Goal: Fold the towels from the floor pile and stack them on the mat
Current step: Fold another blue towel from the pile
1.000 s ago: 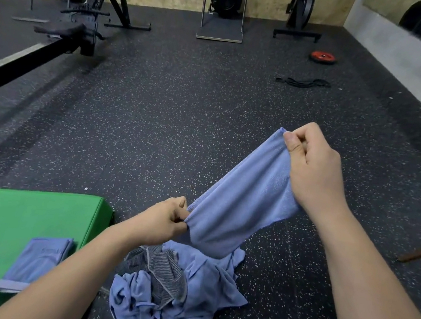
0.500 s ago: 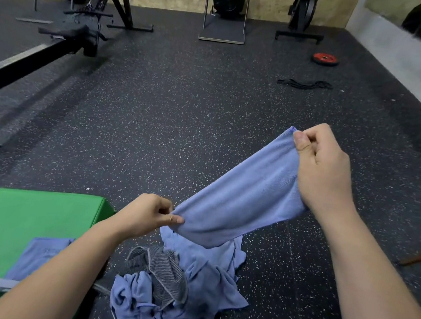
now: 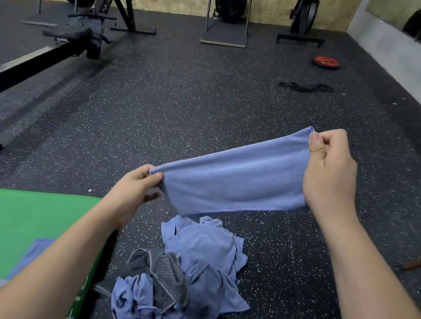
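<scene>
A blue towel [image 3: 236, 180] hangs folded and stretched in the air between my hands. My left hand [image 3: 135, 190] pinches its lower left corner. My right hand [image 3: 330, 173] grips its upper right end, higher than the left. Below it on the floor lies the pile [image 3: 199, 271] of crumpled blue towels with a grey striped one [image 3: 165, 272] among them. The green mat [image 3: 13, 223] lies at the lower left, and a folded blue towel [image 3: 33, 252] rests on it, mostly hidden by my left forearm.
Speckled black rubber floor all around. A rowing machine rail [image 3: 28, 65] runs along the left. Gym machines stand at the far wall. A red weight plate [image 3: 326, 62] and a black band [image 3: 305, 87] lie far right. A wall with a mirror borders the right side.
Both hands lifted the blue towel clear of the pile and pulled it taut and flatter. My left hand moved up and away from my body.
</scene>
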The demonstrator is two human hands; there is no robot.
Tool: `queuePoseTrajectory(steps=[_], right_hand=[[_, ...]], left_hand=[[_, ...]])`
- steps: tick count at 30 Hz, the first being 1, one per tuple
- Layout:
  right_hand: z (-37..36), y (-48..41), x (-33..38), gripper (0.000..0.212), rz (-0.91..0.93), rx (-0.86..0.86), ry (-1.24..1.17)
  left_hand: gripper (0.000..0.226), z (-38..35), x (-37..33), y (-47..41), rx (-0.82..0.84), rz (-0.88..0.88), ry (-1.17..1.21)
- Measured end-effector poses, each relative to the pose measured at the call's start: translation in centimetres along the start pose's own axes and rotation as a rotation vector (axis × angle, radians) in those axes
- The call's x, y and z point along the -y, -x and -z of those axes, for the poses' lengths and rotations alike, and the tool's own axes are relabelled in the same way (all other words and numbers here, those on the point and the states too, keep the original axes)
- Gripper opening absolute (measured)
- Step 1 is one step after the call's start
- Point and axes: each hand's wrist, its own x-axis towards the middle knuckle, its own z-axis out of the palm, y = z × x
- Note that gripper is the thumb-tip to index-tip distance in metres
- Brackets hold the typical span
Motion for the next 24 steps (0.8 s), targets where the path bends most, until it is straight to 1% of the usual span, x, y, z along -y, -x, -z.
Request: queuePoseTrajectory(steps=[2, 4, 8, 12, 14, 16, 20, 22, 24], right_hand=[[0.1, 0.0, -0.1, 0.025, -0.001, -0.006, -0.005], [0.0, 0.1, -0.1, 0.027, 0.007, -0.001, -0.023], [-0.3, 0.5, 0.4, 0.042, 0.028, 0.020, -0.122], [-0.7, 0.2, -0.1, 0.030, -0.004, 0.003, -0.120], [-0.8, 0.0, -0.4, 0.029, -0.008, -0.018, -0.117], [-0.8, -0.1, -0.5, 0.029, -0.007, -0.034, -0.112], [-1.0, 0.3, -0.6, 0.027, -0.001, -0.041, -0.068], [-1.2, 0.6, -0.6, 0.027, -0.005, -0.047, -0.050], [-1.5, 0.8, -0.5, 0.026, -0.012, -0.059, -0.036]], left_hand=[[0.011, -0.1, -0.9, 0.1, -0.008, -0.021, 0.113], [0.014, -0.2, -1.4, 0.1, -0.061, -0.075, 0.204], [0.017, -0.6, -1.8, 0.3, -0.190, -0.175, 0.246], [0.034, -0.7, -2.2, 0.6, -0.302, -0.277, 0.118], [0.034, -0.7, -2.5, 0.8, -0.339, -0.334, 0.045], [0.031, -0.6, -2.6, 0.9, -0.368, -0.350, -0.002], [0.019, -0.7, -2.5, 1.3, -0.442, -0.338, -0.200], [0.020, -0.9, -2.5, 1.5, -0.478, -0.327, -0.283], [0.023, -1.0, -2.4, 1.5, -0.501, -0.309, -0.304]])
